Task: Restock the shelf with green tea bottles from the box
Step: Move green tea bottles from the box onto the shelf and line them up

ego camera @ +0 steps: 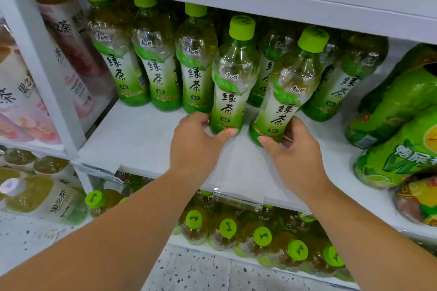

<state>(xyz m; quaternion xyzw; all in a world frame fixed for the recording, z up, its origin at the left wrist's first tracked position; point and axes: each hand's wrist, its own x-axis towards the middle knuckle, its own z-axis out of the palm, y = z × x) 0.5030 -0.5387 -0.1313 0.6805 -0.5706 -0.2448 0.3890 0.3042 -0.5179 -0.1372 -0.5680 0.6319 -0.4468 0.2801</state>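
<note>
Green tea bottles, clear plastic with lime-green caps, are held one per hand. The left hand (197,142) curls thumb and fingers round the foot of the left bottle (233,78), and the right hand (294,149) grips the foot of the right bottle (287,92), which tilts rightward. Both rest on the white shelf board (142,137), just ahead of the row of matching bottles (156,54). Gripped so low, either could topple. A hard shove could knock over the row, or tip the right bottle toward the green shrink-wrapped packs (402,111).
</note>
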